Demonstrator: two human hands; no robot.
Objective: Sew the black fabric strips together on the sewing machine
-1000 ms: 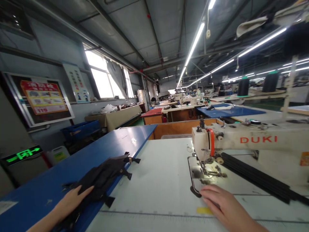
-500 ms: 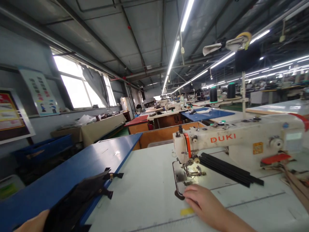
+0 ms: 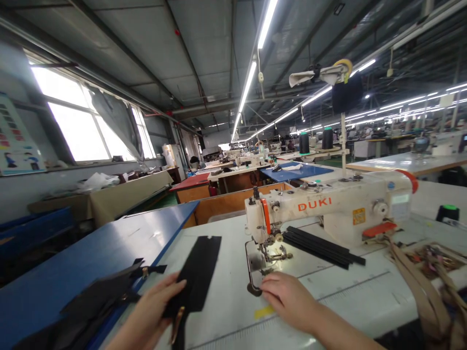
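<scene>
My left hand (image 3: 153,311) grips a flat black fabric piece (image 3: 199,270) with a zipper end and holds it over the white sewing table (image 3: 328,301), left of the needle. My right hand (image 3: 290,299) rests palm down on the table, fingers together, just in front of the needle plate (image 3: 255,265) of the white DUKI sewing machine (image 3: 328,209). A pile of black pieces (image 3: 91,304) lies on the blue side table (image 3: 91,257) beside my left hand.
Black strips (image 3: 323,245) lie under the machine arm. Tan webbing (image 3: 419,282) and a tray of small hardware (image 3: 432,257) sit at the right. Thread cones (image 3: 304,143) stand behind, and more sewing stations fill the hall.
My left hand has lifted one black piece off the pile and brought it right, over the white table. The view has turned right. My right hand stays by the needle plate.
</scene>
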